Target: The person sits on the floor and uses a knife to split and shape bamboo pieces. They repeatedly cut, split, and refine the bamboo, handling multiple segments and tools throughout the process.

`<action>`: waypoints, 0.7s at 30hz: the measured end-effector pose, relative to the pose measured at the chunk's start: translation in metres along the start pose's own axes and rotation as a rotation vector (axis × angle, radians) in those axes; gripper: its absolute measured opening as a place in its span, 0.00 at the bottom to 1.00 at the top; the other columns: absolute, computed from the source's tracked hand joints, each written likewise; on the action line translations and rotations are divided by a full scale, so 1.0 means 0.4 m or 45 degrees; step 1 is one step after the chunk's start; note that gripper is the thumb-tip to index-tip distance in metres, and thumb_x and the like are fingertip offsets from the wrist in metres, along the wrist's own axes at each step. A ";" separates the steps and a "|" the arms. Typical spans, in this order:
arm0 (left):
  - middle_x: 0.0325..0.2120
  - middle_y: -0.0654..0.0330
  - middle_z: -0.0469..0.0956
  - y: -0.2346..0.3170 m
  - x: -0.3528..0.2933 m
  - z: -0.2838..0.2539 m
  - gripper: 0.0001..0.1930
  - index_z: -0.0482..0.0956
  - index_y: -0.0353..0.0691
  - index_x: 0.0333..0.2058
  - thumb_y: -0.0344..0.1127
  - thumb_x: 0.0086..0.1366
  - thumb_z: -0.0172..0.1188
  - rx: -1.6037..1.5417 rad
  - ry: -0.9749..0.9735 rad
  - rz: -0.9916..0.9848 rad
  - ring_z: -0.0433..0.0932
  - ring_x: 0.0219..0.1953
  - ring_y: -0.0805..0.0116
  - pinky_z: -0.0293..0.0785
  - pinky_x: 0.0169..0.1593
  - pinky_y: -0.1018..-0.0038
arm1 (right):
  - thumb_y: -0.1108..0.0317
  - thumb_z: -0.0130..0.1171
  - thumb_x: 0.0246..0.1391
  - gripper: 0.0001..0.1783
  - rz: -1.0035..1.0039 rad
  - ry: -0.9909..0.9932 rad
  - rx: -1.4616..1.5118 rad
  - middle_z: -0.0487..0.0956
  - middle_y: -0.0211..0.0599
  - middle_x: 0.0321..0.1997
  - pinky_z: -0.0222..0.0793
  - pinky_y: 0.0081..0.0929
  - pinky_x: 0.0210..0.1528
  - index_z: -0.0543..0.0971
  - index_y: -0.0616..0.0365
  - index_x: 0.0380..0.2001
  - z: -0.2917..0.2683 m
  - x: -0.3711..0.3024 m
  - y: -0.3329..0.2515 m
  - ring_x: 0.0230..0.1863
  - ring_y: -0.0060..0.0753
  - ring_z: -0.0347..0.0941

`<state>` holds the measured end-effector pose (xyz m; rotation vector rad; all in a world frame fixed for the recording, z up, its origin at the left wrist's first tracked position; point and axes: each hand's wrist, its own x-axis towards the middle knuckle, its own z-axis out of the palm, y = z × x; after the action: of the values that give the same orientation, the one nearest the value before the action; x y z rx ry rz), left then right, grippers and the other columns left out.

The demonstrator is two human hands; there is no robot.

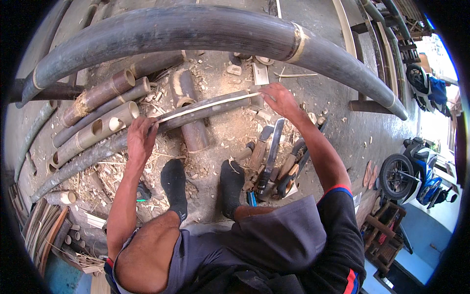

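A thin pale bamboo strip (210,105) lies lengthwise along a long dark bamboo pole (100,149). My left hand (141,138) is closed on the strip's left end, against the pole. At the other end, my right hand (280,101) pinches the strip near the pole's right tip. The pole slants up to the right and crosses over a short, thick bamboo section (196,135) with a hole cut in its top. Below my right forearm lie a machete (275,147) and several other handled tools, among wood chips.
A thick bamboo pole (205,30) spans the far side. Cut bamboo tubes (95,128), some with holes, lie at the left. Shavings cover the floor around my socked feet (173,186). A wooden stool (384,225) and a parked motorcycle (406,174) stand at the right.
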<state>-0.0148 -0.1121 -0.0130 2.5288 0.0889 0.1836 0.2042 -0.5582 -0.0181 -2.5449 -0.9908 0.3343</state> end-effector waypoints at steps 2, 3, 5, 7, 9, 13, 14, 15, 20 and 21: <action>0.35 0.53 0.79 0.002 0.001 0.003 0.08 0.83 0.39 0.42 0.31 0.64 0.66 -0.007 -0.002 0.008 0.77 0.41 0.49 0.72 0.48 0.57 | 0.65 0.60 0.64 0.16 -0.025 0.012 -0.025 0.82 0.49 0.49 0.73 0.47 0.59 0.84 0.56 0.52 0.001 -0.007 0.007 0.54 0.54 0.77; 0.35 0.53 0.79 0.001 0.001 0.002 0.08 0.84 0.40 0.41 0.31 0.64 0.66 -0.020 -0.001 0.005 0.77 0.41 0.49 0.72 0.48 0.57 | 0.65 0.60 0.64 0.16 -0.036 0.015 -0.033 0.82 0.49 0.48 0.73 0.47 0.59 0.84 0.56 0.52 0.000 -0.008 0.002 0.54 0.54 0.77; 0.35 0.54 0.79 -0.002 0.000 0.001 0.08 0.84 0.40 0.41 0.30 0.63 0.66 -0.027 0.005 0.005 0.77 0.42 0.50 0.72 0.48 0.57 | 0.64 0.60 0.64 0.16 -0.039 0.020 -0.034 0.82 0.49 0.48 0.73 0.46 0.59 0.84 0.56 0.51 -0.001 -0.004 -0.006 0.54 0.54 0.77; 0.35 0.54 0.79 -0.001 0.000 0.002 0.08 0.84 0.40 0.41 0.30 0.63 0.67 -0.018 0.015 0.012 0.77 0.42 0.50 0.72 0.47 0.57 | 0.63 0.60 0.64 0.15 -0.023 0.024 -0.024 0.82 0.49 0.48 0.73 0.46 0.59 0.85 0.56 0.51 -0.002 -0.003 -0.009 0.54 0.54 0.77; 0.35 0.54 0.79 0.000 -0.001 0.001 0.08 0.84 0.40 0.41 0.30 0.63 0.67 -0.005 0.010 0.006 0.78 0.42 0.50 0.72 0.47 0.57 | 0.61 0.61 0.65 0.16 0.011 0.033 -0.003 0.82 0.49 0.47 0.72 0.46 0.59 0.85 0.56 0.50 0.001 -0.005 -0.017 0.53 0.54 0.77; 0.34 0.55 0.79 0.006 -0.001 0.007 0.08 0.84 0.41 0.41 0.31 0.62 0.67 -0.001 0.021 -0.005 0.78 0.41 0.50 0.72 0.47 0.58 | 0.54 0.63 0.65 0.18 0.074 0.088 0.036 0.84 0.49 0.45 0.73 0.45 0.58 0.87 0.56 0.47 0.016 -0.008 -0.016 0.52 0.52 0.78; 0.34 0.55 0.79 0.006 -0.001 0.012 0.08 0.84 0.41 0.41 0.31 0.62 0.67 0.003 0.024 0.000 0.78 0.42 0.51 0.72 0.47 0.58 | 0.54 0.63 0.65 0.18 0.063 0.084 0.034 0.83 0.49 0.45 0.73 0.46 0.58 0.87 0.56 0.47 0.017 -0.011 -0.007 0.52 0.53 0.78; 0.35 0.55 0.79 0.005 0.000 0.015 0.08 0.84 0.41 0.41 0.31 0.62 0.68 0.011 0.028 0.003 0.78 0.42 0.51 0.72 0.47 0.58 | 0.54 0.62 0.65 0.18 0.050 0.082 0.035 0.83 0.49 0.45 0.73 0.46 0.58 0.86 0.56 0.47 0.016 -0.010 -0.003 0.52 0.53 0.78; 0.39 0.56 0.79 -0.003 -0.020 0.014 0.11 0.84 0.42 0.42 0.35 0.62 0.69 0.062 0.017 -0.050 0.77 0.45 0.51 0.72 0.48 0.56 | 0.49 0.61 0.66 0.21 0.177 -0.068 -0.009 0.84 0.49 0.46 0.73 0.48 0.59 0.87 0.54 0.47 -0.003 0.012 -0.020 0.54 0.53 0.77; 0.40 0.56 0.79 -0.017 -0.028 0.017 0.12 0.84 0.42 0.43 0.36 0.62 0.69 0.101 0.047 -0.036 0.77 0.45 0.51 0.72 0.49 0.56 | 0.49 0.60 0.66 0.21 0.218 -0.092 -0.007 0.84 0.49 0.46 0.73 0.48 0.59 0.87 0.54 0.48 -0.011 0.020 -0.034 0.54 0.53 0.77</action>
<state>-0.0251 -0.1117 -0.0237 2.6017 0.1496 0.2197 0.2034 -0.5446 -0.0089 -2.6460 -0.8006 0.4752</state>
